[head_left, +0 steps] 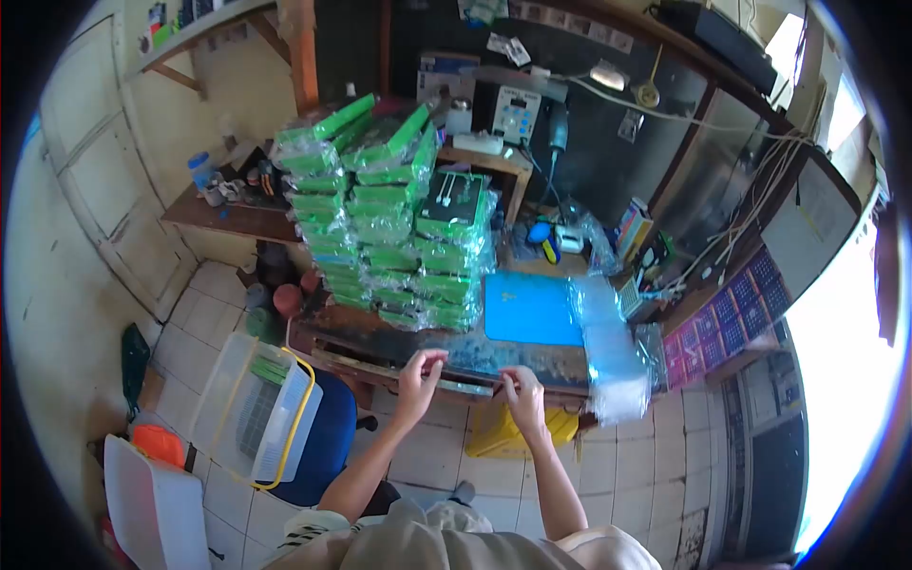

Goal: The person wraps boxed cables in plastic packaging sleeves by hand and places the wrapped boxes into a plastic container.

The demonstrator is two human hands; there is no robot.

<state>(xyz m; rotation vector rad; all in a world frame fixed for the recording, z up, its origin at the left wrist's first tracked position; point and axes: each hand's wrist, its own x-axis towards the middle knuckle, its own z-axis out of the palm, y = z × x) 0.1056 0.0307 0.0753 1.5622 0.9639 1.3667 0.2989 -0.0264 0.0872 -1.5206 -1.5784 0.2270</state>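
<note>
My left hand [418,388] is raised at the table's front edge, its fingers loosely bent and apart, and I see nothing in it. To its right, my right hand [525,401] hovers at the same edge with curved fingers, also with no visible object. Beyond them is the worn dark table top [456,351]. On it lies a blue mat [532,309], and clear plastic bags [613,356] hang over the front edge at right. Tall stacks of green boxes in clear wrap [380,223] stand at the left; a white cable shows on a black-faced box [451,197].
A clear plastic bin [249,399] with a yellow handle rests on a blue chair [332,427] at left. A yellow bag [518,432] lies under the table. A white container [157,503] stands on the floor. Behind are a heat gun [559,133] and a control unit [516,114].
</note>
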